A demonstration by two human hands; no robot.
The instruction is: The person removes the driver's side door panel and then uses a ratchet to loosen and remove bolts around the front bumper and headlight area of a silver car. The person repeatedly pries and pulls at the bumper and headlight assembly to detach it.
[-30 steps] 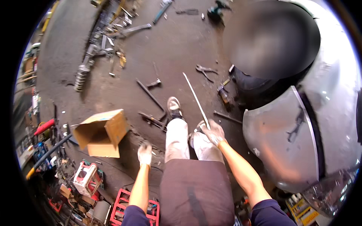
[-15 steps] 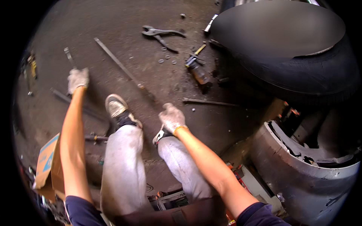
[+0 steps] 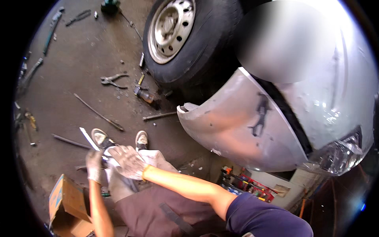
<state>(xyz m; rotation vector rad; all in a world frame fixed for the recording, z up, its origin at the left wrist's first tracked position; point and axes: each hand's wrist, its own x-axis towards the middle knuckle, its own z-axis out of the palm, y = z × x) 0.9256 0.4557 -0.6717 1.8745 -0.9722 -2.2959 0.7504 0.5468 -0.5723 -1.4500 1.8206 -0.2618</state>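
Note:
My left hand, in a light work glove, is closed around a long shiny metal tool, whose bright shaft sticks out past the fingers toward my shoe. The tool's exact kind does not show. Beside it, my gloved right hand is bent over the lap side of my legs, its fingers curled toward the left hand. What lies under those fingers is hidden; a small dark part shows between the two hands. On the floor beyond my shoes lies a long thin bar, and a dark rod lies nearer.
Pliers, a small bottle and a metal rod lie on the floor. A wheel and a silver car fender stand at right. A cardboard box is at lower left; tools lie behind the fender.
My view has swung right, bringing in the wheel and car body. Both hands, apart before, are now together near my knees; the left has brought the metal tool in from the floor.

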